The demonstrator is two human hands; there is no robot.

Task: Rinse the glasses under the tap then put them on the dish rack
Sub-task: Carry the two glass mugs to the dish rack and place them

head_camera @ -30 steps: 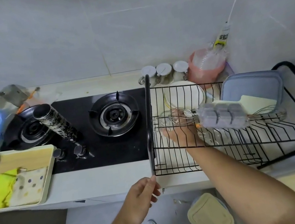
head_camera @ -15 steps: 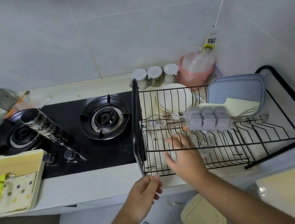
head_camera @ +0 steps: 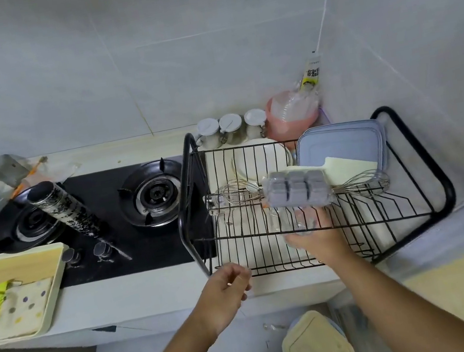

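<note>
The black wire dish rack [head_camera: 422,144] stands on the counter right of the stove. My right hand [head_camera: 319,238] reaches over its front rail, fingers wrapped round a clear glass [head_camera: 301,221] standing among the wires under a grey ice tray [head_camera: 299,190]. Another clear glass [head_camera: 224,208] sits at the rack's left side beneath a whisk [head_camera: 236,190]. My left hand [head_camera: 228,287] hovers by the rack's front left corner with fingers loosely curled, holding nothing. No tap is in view.
The rack also holds a white plate [head_camera: 258,159], grey-blue lids [head_camera: 342,145] and a second whisk [head_camera: 366,181]. Left of it are a two-burner stove [head_camera: 151,195], a patterned cylinder [head_camera: 67,209] and a tray of cloths [head_camera: 15,304]. Jars [head_camera: 230,127] line the wall.
My right hand let go of the left glass, drew back, then moved right and closed round the glass under the ice tray. My left hand stayed near the rack's corner.
</note>
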